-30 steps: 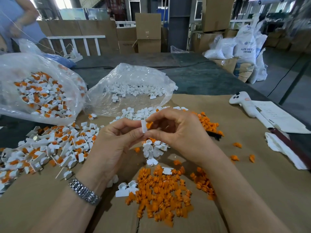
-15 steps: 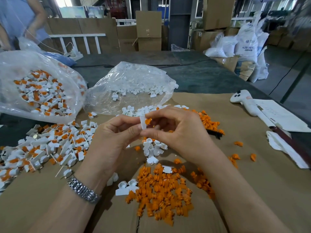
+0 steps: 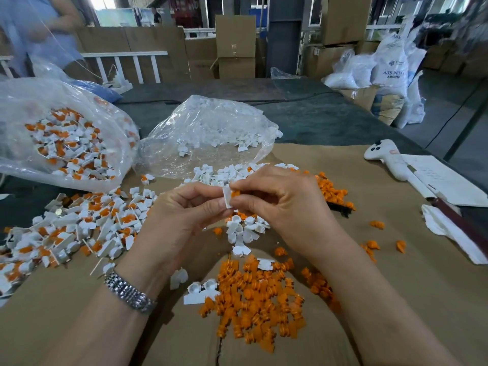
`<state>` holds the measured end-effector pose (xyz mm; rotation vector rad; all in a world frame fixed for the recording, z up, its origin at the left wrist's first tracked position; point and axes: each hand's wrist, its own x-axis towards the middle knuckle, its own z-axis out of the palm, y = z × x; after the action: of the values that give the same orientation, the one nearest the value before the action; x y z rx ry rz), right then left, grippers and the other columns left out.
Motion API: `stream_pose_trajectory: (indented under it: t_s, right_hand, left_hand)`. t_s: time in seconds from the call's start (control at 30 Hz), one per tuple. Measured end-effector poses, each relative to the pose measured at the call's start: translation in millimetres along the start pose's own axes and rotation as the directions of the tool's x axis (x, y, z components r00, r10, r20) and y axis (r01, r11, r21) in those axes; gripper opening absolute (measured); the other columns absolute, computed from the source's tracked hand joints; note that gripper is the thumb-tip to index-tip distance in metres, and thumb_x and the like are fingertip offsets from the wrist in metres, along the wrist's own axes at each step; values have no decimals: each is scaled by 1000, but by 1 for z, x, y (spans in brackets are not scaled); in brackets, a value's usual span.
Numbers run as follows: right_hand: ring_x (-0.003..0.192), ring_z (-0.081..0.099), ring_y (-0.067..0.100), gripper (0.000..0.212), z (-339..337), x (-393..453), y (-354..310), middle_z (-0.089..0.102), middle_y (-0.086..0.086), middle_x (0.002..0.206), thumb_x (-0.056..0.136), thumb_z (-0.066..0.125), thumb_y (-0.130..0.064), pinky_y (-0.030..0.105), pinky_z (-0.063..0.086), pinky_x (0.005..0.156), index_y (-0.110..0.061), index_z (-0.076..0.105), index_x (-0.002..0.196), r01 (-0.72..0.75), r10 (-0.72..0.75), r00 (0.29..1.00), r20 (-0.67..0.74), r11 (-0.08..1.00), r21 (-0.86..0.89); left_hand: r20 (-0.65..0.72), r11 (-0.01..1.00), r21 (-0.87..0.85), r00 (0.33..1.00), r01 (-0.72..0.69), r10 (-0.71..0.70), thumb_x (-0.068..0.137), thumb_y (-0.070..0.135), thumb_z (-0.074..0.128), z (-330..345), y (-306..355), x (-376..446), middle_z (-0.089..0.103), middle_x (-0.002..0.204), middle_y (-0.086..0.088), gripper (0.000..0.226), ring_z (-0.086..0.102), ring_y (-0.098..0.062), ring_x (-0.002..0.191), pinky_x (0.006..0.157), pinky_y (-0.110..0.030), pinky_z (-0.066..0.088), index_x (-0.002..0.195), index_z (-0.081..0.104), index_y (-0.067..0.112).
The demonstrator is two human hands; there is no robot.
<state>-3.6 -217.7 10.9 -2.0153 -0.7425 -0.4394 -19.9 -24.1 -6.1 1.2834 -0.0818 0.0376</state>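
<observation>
My left hand [image 3: 182,220] pinches a small white plastic piece [image 3: 226,198] between thumb and forefinger at the centre of the view. My right hand [image 3: 285,207] meets it from the right, its fingers curled round a small orange insert [image 3: 235,193] pressed against the white piece. Below the hands lies a heap of loose orange inserts [image 3: 253,299] on brown cardboard [image 3: 396,299]. A small cluster of white pieces [image 3: 243,229] sits just under the hands. At the left spreads a pile of joined white-and-orange pieces [image 3: 79,228].
A clear bag of joined pieces [image 3: 63,143] stands at the far left, a clear bag of white pieces [image 3: 208,133] behind the hands. More orange inserts [image 3: 332,191] lie to the right. A white handheld device [image 3: 385,159], papers [image 3: 443,180] and a person [image 3: 39,30] are at the edges.
Both hands stay together at the centre, holding the same white piece and orange insert. The fingers have shifted only slightly.
</observation>
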Motion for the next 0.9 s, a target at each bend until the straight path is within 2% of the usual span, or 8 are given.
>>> stream_pose_trajectory:
  t_s: [0.23, 0.4, 0.53, 0.63, 0.7, 0.77, 0.83, 0.9]
  right_hand:
    - [86, 67, 12, 23, 0, 0, 0, 72, 1, 95, 86, 79, -20, 37, 57, 77, -13, 78, 108, 18, -17, 999, 29, 998, -54]
    - [89, 65, 13, 26, 3, 2, 0, 70, 0, 97, 85, 79, -24, 38, 56, 81, -15, 78, 110, -6, 9, 1000, 25, 993, -117]
    - [90, 64, 7, 31, 4, 1, -1, 68, -6, 99, 85, 78, -32, 31, 56, 82, -23, 75, 115, -14, 31, 994, 102, 986, -165]
    - [91, 65, 2, 41, -2, 4, 4, 67, -12, 103, 85, 73, -45, 25, 58, 82, -27, 70, 122, -132, 138, 990, 28, 980, -147]
    - [104, 60, 2, 45, -12, 6, 18, 65, -10, 117, 91, 65, -50, 25, 53, 90, -28, 63, 130, -245, 235, 969, -74, 895, -372]
    - [121, 51, 17, 54, -21, 5, 34, 58, 0, 131, 93, 63, -51, 33, 44, 97, -22, 55, 137, -368, 389, 916, -102, 708, -603]
    - [123, 49, 28, 58, -23, 3, 46, 55, 8, 133, 92, 61, -54, 41, 44, 100, -16, 54, 135, -426, 556, 829, -53, 567, -705]
    - [117, 52, 29, 51, -20, 3, 52, 57, 9, 124, 92, 60, -55, 41, 45, 95, -16, 57, 125, -403, 610, 792, -5, 516, -756]
  left_hand:
    - [12, 999, -16, 999, 46, -46, 72, 1, 74, 1, -1, -1, 78, 93, -19, 14, 78, -26, 88, 74, -23, 61, 85, 78, 1]
    - [38, 994, -86, 997, 65, -62, 75, 13, 75, 6, 1, 0, 75, 75, -11, 8, 77, -18, 79, 75, -23, 61, 77, 77, 6]
    - [-24, 995, -49, 996, 83, -84, 69, 9, 82, 5, 2, 1, 76, 91, -22, 17, 77, -25, 81, 74, -27, 63, 83, 76, 1]
    - [-66, 992, -93, 993, 90, -97, 71, 4, 79, 6, 1, 1, 76, 101, -25, 8, 78, -31, 91, 72, -25, 62, 79, 78, 2]
    - [-84, 987, -123, 990, 99, -110, 72, 3, 79, 7, 1, 1, 76, 102, -24, 5, 77, -34, 98, 74, -25, 62, 76, 79, 6]
    - [-120, 991, -87, 986, 103, -113, 66, 11, 84, 6, 2, 1, 77, 102, -22, 10, 77, -31, 96, 73, -26, 63, 75, 81, 11]
    - [-151, 995, -18, 984, 93, -95, 60, 21, 87, 4, 3, 1, 79, 99, -17, 20, 76, -25, 84, 66, -23, 61, 79, 83, 14]
    - [-154, 996, -2, 984, 88, -87, 63, 23, 85, 3, 4, 0, 79, 95, -13, 18, 76, -22, 81, 59, -20, 58, 80, 84, 15]
